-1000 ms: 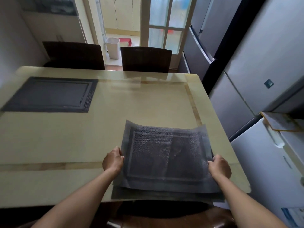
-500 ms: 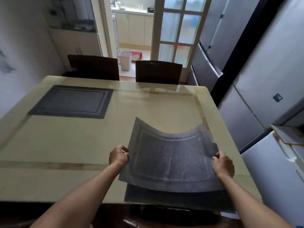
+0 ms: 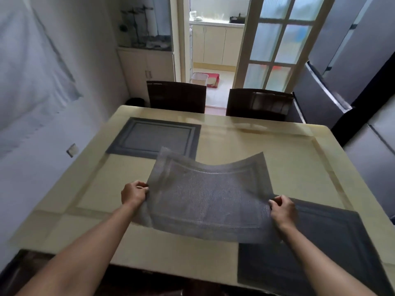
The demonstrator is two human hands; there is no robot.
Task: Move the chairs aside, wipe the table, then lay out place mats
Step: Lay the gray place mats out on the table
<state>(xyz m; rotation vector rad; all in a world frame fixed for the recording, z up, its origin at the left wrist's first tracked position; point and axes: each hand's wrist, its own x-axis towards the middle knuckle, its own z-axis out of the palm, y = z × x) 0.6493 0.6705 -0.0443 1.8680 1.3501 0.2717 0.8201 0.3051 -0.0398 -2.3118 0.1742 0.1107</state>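
A grey woven place mat (image 3: 209, 197) hangs sagging above the cream table (image 3: 267, 150), held by its two short edges. My left hand (image 3: 134, 192) grips its left edge and my right hand (image 3: 282, 210) grips its right edge. A darker place mat (image 3: 333, 248) lies flat at the table's near right corner, partly under the held one. Another place mat (image 3: 156, 137) lies flat at the far left. Two dark chairs (image 3: 176, 96) (image 3: 259, 103) stand at the table's far side.
A white wall (image 3: 42, 103) runs close along the table's left side. Grey fridge doors (image 3: 363, 60) stand along the right. Behind the chairs are a glazed door (image 3: 271, 41), a cabinet (image 3: 145, 67) and a doorway to a kitchen with a white bin (image 3: 199, 79).
Both hands have lifted the top place mat off the one beneath and carried it left, toward the table's middle. The lower mat is now uncovered at the near right corner.
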